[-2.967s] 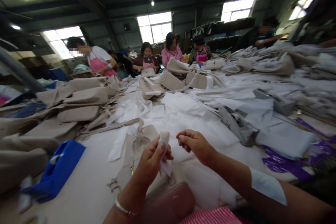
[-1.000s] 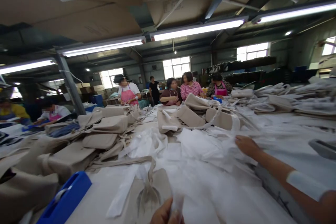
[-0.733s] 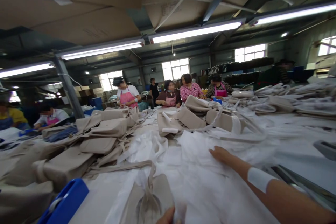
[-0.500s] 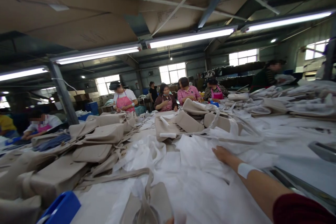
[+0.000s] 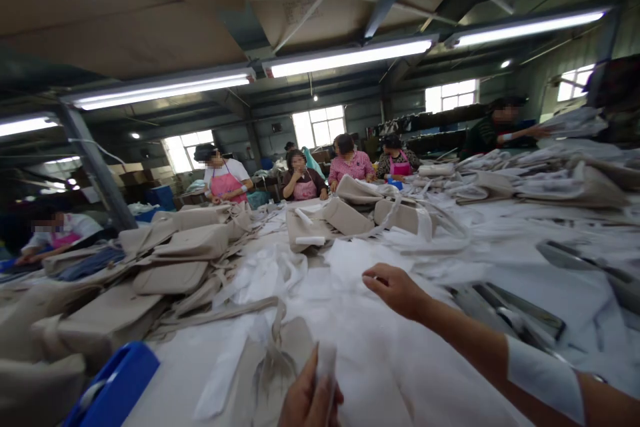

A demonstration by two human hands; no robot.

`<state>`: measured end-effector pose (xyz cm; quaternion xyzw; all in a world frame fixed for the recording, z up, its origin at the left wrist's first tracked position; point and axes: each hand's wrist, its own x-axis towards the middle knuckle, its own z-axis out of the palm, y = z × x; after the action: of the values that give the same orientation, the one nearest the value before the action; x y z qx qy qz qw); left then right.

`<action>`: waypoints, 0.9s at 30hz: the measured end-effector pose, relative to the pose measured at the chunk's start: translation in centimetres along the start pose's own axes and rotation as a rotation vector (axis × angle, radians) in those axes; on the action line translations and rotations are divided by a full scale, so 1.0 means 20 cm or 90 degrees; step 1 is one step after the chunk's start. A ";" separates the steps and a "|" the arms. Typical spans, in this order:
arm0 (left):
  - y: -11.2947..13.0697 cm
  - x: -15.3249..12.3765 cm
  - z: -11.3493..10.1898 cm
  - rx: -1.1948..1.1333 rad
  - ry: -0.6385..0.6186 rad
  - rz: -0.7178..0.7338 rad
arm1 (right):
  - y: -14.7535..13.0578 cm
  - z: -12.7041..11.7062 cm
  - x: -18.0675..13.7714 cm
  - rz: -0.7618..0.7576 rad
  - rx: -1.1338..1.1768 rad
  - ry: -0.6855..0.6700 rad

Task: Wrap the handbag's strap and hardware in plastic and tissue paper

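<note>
My left hand (image 5: pixel 306 401) is at the bottom edge, shut on a small strip of white material (image 5: pixel 325 361) held upright. Just beyond it a beige bag (image 5: pixel 295 340) with a long strap lies flat on the table. My right hand (image 5: pixel 396 288) hovers above a heap of white sheets (image 5: pixel 350 267) in the middle of the table, fingers curled toward the left. Whether it pinches a sheet is hidden. A white patch (image 5: pixel 545 377) is on my right forearm.
Stacks of beige bags (image 5: pixel 175 253) fill the left side and more lie at the far end (image 5: pixel 350 213). A blue object (image 5: pixel 115 387) is at the lower left. Grey metal tools (image 5: pixel 510 313) lie to the right. Several people (image 5: pixel 300 177) work along the far edge.
My right hand was reaching flat onto the white sheets; it has since lifted and drawn back toward me with curled fingers. My left hand rose back into view, still holding the white strip.
</note>
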<state>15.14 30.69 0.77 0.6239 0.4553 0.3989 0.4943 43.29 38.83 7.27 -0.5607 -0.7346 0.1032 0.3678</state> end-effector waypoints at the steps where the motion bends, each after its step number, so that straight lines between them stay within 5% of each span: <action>1: 0.03 -0.03 0.02 0.015 0.000 0.018 | -0.09 0.04 -0.08 -0.011 0.098 -0.031; 7: 0.20 -0.14 0.04 0.180 0.030 0.099 | -0.48 0.28 -0.40 0.084 0.555 -0.241; 10: 0.20 -0.18 0.04 0.221 0.038 0.147 | -0.56 0.33 -0.43 0.139 0.649 -0.235; 14: 0.21 -0.22 0.03 0.208 0.039 0.160 | -0.57 0.33 -0.44 0.090 0.717 -0.211; 21: 0.25 -0.23 0.01 0.111 -0.047 0.150 | -0.48 0.30 -0.47 0.081 0.780 -0.306; 24: 0.24 -0.22 0.01 -0.032 -0.126 0.149 | -0.48 0.26 -0.46 0.054 0.742 -0.331; 27: 0.23 -0.21 -0.03 -0.200 -0.217 0.077 | -0.49 0.20 -0.43 0.046 0.723 -0.263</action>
<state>14.31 26.35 5.24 0.6237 0.2595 0.3823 0.6305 34.19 28.65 6.35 -0.2698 -0.6013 0.5982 0.4558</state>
